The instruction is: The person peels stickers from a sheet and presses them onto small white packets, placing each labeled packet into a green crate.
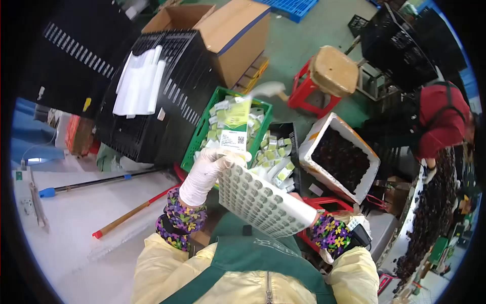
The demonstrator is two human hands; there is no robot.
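- I judged the step in hand to be pairing: the gloved left hand (205, 172) was closed on the upper corner of a sticker sheet (263, 200), with a green-and-white packet (237, 126) pinched upright in the same fingers
- The sheet sat in front of my chest, slanting down towards the right sleeve cover (330, 234). The right hand was hidden behind the sheet's lower end, so I could not tell its grip
- The sheet looked thin and bendy, covered in rows of small round labels. Any further handling would, I reckoned, call for support at both ends so it stayed flat
- The packet was flat and glossy, with printed text and a small code
- Just beyond lay a green plastic crate (199, 133) heaped with similar packets
- Right of it stood a white foam box (329, 183) of dark, lumpy fruit
- Slotted black crates (167, 101) rose to the left, and a red stool (331, 71) with a worn tan seat stood further off
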